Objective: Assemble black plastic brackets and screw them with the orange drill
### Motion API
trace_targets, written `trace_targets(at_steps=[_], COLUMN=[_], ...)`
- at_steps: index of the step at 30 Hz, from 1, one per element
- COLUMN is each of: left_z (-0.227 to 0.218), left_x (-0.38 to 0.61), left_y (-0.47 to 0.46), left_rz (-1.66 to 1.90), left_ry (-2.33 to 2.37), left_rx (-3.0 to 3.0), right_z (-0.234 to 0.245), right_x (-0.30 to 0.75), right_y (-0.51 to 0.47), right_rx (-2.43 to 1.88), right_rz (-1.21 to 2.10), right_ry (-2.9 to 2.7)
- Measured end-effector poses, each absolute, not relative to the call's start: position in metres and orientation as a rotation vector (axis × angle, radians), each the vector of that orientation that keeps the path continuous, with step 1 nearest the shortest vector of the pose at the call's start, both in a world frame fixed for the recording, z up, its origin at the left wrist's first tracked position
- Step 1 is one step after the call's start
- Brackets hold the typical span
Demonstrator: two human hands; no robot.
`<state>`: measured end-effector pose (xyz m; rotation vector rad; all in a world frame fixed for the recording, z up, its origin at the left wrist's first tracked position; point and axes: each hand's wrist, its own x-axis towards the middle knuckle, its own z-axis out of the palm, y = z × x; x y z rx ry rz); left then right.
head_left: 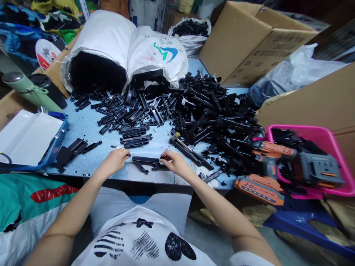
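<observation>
A black hinged plastic arm [146,161] lies near the table's front edge, with a shorter leg angled off below it. My right hand [174,163] pinches its right end, where the fingers partly cover it. To the left of that arm, my left hand [115,162] is closed in a pinch on a tiny dark piece [128,155] at the fingertips, too small to name. A thin metal strip [116,147] shows just beyond the left knuckles. Two black arms [135,140] lie side by side behind my hands. A longer black piece with metal rods [191,151] rests right of them.
Loose black parts [210,107] are heaped across the back and right, spilling from white sacks [102,33]. An orange cordless drill [266,170] leans by a pink basket [340,159]. A blue tray [65,129] and a green bottle [30,90] stand left; a cardboard box [235,37] stands behind.
</observation>
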<state>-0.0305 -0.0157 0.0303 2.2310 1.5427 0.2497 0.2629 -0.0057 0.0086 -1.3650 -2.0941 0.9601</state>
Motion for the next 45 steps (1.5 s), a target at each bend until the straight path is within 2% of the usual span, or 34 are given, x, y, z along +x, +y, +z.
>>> trace_targets(at_steps=[6,11,14,18,20,23,32,38,42,45], left_z=[0.046,0.042,0.016,-0.023,-0.033,-0.035,-0.034,-0.028,-0.027,-0.029], left_x=[-0.015,0.003,0.006,-0.002,-0.004,-0.001,0.036,0.063,0.069,0.066], left_y=[-0.019,-0.016,-0.016,-0.026,-0.032,-0.035,-0.029,-0.023,-0.021,-0.021], left_rz=[-0.139,-0.119,0.003,0.479,0.695,0.801,0.572,0.260,0.243,0.269], left_ry=[1.573,1.502,1.455,1.553,1.576,1.552,1.138,1.265,1.351,1.281], left_rx=[2.428,2.525,2.480,2.433,2.463,2.547,2.779,2.593,2.517,2.555], right_z=[0.001,0.003,-0.002,-0.011,-0.012,-0.009,-0.013,-0.041,-0.064,-0.067], right_x=[0.266,0.264,0.264,0.265,0.265,0.264,0.267,0.278,0.287,0.293], right_y=[-0.012,-0.014,-0.015,-0.013,-0.013,-0.014,-0.014,-0.024,-0.029,-0.023], right_rx=[-1.263,-1.139,-1.171,-1.157,-1.122,-1.066,-0.971,-0.905,-1.023,-0.931], right_rz=[0.683,0.646,0.698,0.641,0.574,0.502,0.326,0.408,0.453,0.500], right_ry=[-2.221,-2.293,-2.160,-2.084,-2.102,-2.223,-2.398,-2.328,-2.251,-2.401])
